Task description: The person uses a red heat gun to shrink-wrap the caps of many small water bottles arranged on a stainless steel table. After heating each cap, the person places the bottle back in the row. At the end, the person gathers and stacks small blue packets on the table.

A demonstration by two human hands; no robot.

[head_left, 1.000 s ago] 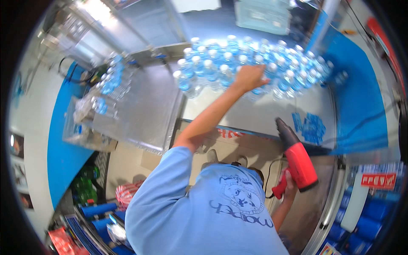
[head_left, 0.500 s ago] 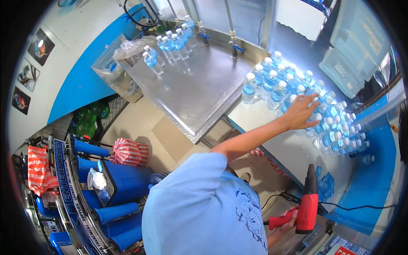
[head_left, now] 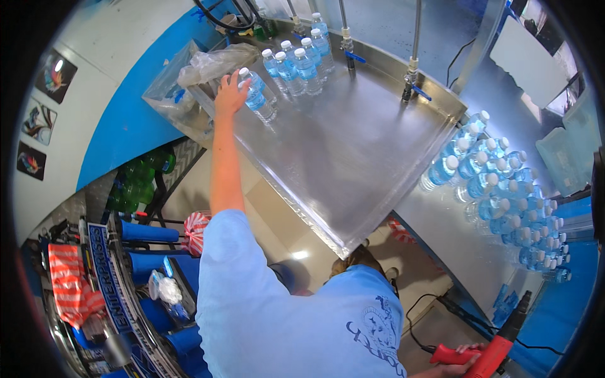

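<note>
A clear, white-capped bottle [head_left: 259, 106] is standing near the steel counter's [head_left: 328, 145] left edge, wearing a light-blue label, its print too small to read. The left hand [head_left: 232, 99] is reaching its cap, grip unclear; the right hand [head_left: 466, 360] is clutching a red heat gun [head_left: 499, 348]. Steel is stretching rightward.

The lower edge cuts off the red heat gun [head_left: 494, 355].
</note>
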